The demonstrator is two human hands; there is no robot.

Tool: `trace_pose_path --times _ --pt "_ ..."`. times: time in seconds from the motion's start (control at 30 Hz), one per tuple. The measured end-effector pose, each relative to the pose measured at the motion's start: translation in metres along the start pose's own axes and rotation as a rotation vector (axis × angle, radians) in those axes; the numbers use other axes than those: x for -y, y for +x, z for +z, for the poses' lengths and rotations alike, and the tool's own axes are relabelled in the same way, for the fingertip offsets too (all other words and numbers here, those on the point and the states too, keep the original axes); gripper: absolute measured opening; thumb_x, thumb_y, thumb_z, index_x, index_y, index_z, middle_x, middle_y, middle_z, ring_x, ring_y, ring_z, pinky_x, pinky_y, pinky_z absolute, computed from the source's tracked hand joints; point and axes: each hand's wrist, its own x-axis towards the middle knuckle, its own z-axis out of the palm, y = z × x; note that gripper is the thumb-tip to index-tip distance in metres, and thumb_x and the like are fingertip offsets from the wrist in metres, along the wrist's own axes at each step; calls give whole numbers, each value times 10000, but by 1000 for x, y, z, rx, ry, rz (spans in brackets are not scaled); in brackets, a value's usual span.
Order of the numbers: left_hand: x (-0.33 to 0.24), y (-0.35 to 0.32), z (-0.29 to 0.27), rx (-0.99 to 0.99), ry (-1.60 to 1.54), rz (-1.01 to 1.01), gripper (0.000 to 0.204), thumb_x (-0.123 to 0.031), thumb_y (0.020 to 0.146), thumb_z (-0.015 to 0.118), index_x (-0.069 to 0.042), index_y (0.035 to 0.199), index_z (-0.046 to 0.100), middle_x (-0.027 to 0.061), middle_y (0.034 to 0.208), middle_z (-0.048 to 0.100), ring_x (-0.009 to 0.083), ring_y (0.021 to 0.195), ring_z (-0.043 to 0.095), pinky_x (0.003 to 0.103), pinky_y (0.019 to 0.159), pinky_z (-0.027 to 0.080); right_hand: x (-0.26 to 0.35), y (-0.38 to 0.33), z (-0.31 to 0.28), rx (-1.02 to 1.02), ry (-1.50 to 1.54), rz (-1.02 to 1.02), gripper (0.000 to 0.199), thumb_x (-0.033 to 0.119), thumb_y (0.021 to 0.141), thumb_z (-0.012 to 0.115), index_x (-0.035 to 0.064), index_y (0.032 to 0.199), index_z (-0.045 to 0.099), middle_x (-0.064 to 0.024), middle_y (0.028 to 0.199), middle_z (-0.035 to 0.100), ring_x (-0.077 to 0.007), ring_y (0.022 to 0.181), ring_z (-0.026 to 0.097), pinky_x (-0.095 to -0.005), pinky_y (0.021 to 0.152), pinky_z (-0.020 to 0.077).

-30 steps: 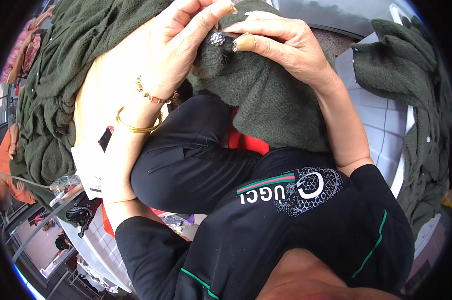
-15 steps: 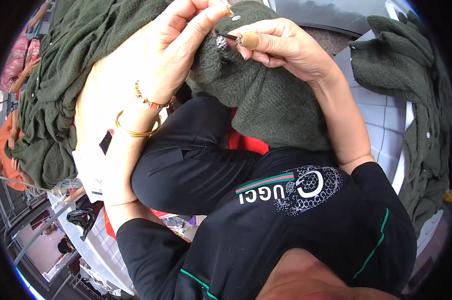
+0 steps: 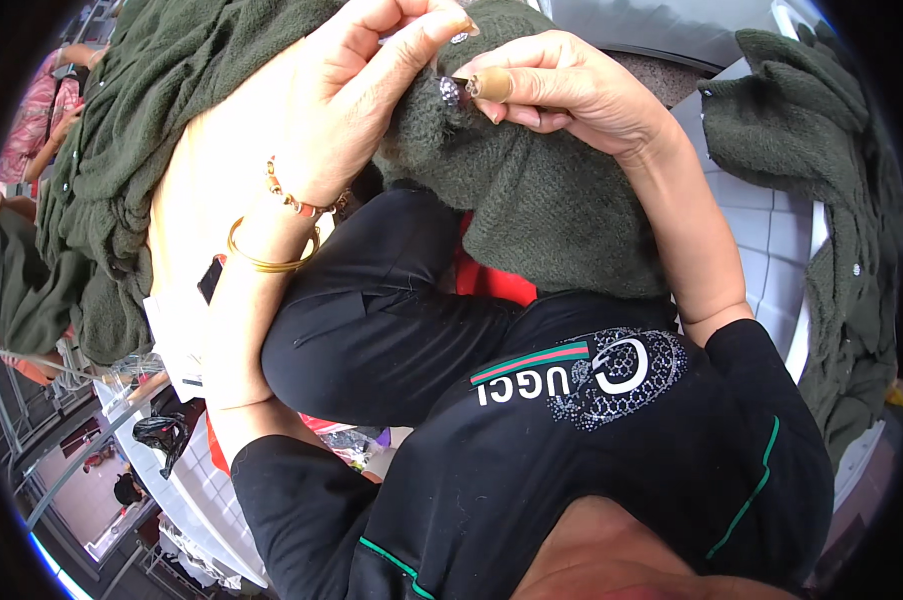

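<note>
A dark green knitted garment lies over my raised knee, which is in black trousers. My left hand pinches the top of the knit between thumb and fingers, close to a small shiny stud. My right hand meets it from the right, fingers closed and a brass-coloured thimble on one finger. A glittery button sits on the knit just left of the thimble. Whether the right hand holds a needle cannot be made out. Two bracelets circle my left wrist.
A heap of the same green knitwear lies at the left. Another green garment is draped over a white tiled surface at the right. Red fabric shows under the knee. White papers and small objects lie at the lower left.
My right hand has drawn in toward the left hand, bringing the thimble finger up to the button. The left hand keeps its pinch on the knit.
</note>
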Motion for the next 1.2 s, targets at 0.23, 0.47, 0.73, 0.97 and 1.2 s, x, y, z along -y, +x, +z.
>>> trace_pose_path --times 0.23,0.47,0.73,0.97,1.2 --pt "12 18 -7 -183 -233 -155 126 -152 1013 565 -46 1052 621 18 918 653 91 844 602 216 796 476 -8 -2 11 -197 -130 -168 340 238 947 676 4 1193 668 70 772 518 7 630 414 -147 569 313" --pt "17 18 -9 -146 -245 -224 201 -164 975 592 -3 1082 648 62 995 680 134 960 619 252 865 480 -31 -9 -22 -427 -126 -155 275 138 933 691 -7 1164 656 78 709 517 5 574 373 -174 508 278" --pt "4 9 -19 168 150 -242 389 -324 1045 470 -52 1293 593 -9 1088 652 58 950 553 211 826 403 -14 -36 -48 -443 -34 -251 274 136 966 654 -33 1180 631 99 705 439 5 557 327 -171 473 245" --pt "4 11 -21 124 53 -137 363 -230 1015 544 -42 1325 565 -3 1144 631 78 1087 543 238 988 375 -6 -45 -61 -464 36 -332 255 103 975 626 -30 1193 624 96 685 405 3 532 296 -169 468 242" --pt "9 14 -16 273 3 -142 432 -55 963 587 -13 1386 507 44 1257 625 126 1212 544 268 1062 391 -9 -42 -60 -482 77 -328 250 110 978 624 -21 1190 630 104 665 390 7 516 288 -173 467 239"
